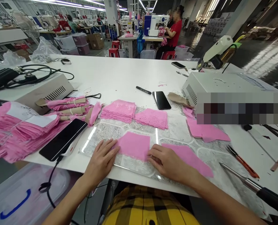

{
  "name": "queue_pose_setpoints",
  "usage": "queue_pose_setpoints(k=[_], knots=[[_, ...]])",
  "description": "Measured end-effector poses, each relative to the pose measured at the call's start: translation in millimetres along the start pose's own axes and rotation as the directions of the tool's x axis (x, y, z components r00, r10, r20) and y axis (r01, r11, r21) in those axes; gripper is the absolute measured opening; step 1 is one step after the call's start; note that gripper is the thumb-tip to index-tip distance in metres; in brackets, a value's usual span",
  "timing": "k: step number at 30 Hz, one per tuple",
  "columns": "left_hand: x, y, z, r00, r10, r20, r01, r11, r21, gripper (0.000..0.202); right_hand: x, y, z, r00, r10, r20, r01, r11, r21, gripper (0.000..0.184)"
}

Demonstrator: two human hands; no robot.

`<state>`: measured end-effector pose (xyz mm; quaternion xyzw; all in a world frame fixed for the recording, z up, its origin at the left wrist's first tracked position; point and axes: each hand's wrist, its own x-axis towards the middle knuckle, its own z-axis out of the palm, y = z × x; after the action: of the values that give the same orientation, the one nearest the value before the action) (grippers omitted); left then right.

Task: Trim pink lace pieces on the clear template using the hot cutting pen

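Observation:
A flat pink fabric piece (135, 145) lies on the clear patterned sheet (101, 134) in front of me. My left hand (104, 156) rests flat, fingers stretched out, its fingertips on the fabric's left edge. At the right edge my right hand (163, 159) has its fingers curled, with thumb and forefinger closed on the fabric. Just beyond that hand is a second pink piece (188, 157), partly hidden by it. Two stacks of pink lacy pieces, a left stack (118, 111) and a right stack (151, 118), sit behind the middle piece.
Tied pink bundles (23, 131) and a phone (63, 139) with a cable lie left. Another phone (161, 100) and a marker (143, 90) are behind the stacks. At right are pink scraps (208, 131), orange-handled tweezers (244, 162), a soldering-iron-like tool (251, 184) and a grey box (225, 82).

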<state>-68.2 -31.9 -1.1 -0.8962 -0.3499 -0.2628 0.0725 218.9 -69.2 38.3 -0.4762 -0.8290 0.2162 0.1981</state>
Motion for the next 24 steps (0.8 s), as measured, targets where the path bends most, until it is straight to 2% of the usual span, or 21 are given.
queue_pose_setpoints(k=[4, 6, 8, 11, 13, 17, 19, 21, 23, 24], knots=[[5.9, 6.6, -4.2, 0.999, 0.025, -0.04, -0.027, 0.999, -0.045, 0.03, -24.6, 10.3, -17.5, 0.983, 0.064, -0.174, -0.06, 0.998, 0.025, 0.015], [14.9, 17.4, -5.0, 0.997, 0.058, -0.051, -0.063, 0.992, -0.108, 0.032, -48.1, 17.4, -28.9, 0.939, 0.151, -0.309, -0.146, 0.988, 0.04, 0.016], [28.7, 33.1, -3.4, 0.992, 0.113, -0.047, -0.12, 0.977, -0.179, 0.033, -77.4, 23.2, -37.3, 0.857, 0.263, -0.443, -0.263, 0.963, 0.061, 0.017], [55.5, 61.8, 5.3, 0.97, 0.241, -0.019, -0.238, 0.936, -0.259, 0.031, -124.7, 27.0, -39.1, 0.697, 0.436, -0.569, -0.432, 0.889, 0.152, 0.021], [74.5, 81.0, 15.5, 0.941, 0.337, 0.001, -0.321, 0.898, -0.3, 0.029, -153.6, 26.4, -34.3, 0.609, 0.546, -0.575, -0.503, 0.827, 0.253, 0.026], [108.4, 112.9, 38.1, 0.865, 0.498, 0.066, -0.443, 0.819, -0.365, 0.034, -200.0, 24.7, -22.5, 0.474, 0.738, -0.481, -0.591, 0.671, 0.448, 0.031], [121.9, 125.2, 46.2, 0.822, 0.558, 0.113, -0.482, 0.788, -0.384, 0.035, -218.7, 26.8, -18.9, 0.351, 0.818, -0.456, -0.608, 0.569, 0.554, 0.035], [131.7, 134.9, 51.3, 0.79, 0.593, 0.154, -0.497, 0.768, -0.404, 0.035, -233.3, 30.3, -16.4, 0.186, 0.875, -0.447, -0.597, 0.463, 0.655, 0.038], [137.2, 141.7, 54.5, 0.765, 0.613, 0.198, -0.498, 0.757, -0.423, 0.038, -240.5, 32.9, -15.0, 0.014, 0.889, -0.459, -0.513, 0.4, 0.76, 0.043], [138.2, 143.8, 55.8, 0.749, 0.623, 0.224, -0.5, 0.754, -0.426, 0.04, -240.3, 33.3, -14.9, -0.044, 0.889, -0.456, -0.451, 0.39, 0.803, 0.048]])
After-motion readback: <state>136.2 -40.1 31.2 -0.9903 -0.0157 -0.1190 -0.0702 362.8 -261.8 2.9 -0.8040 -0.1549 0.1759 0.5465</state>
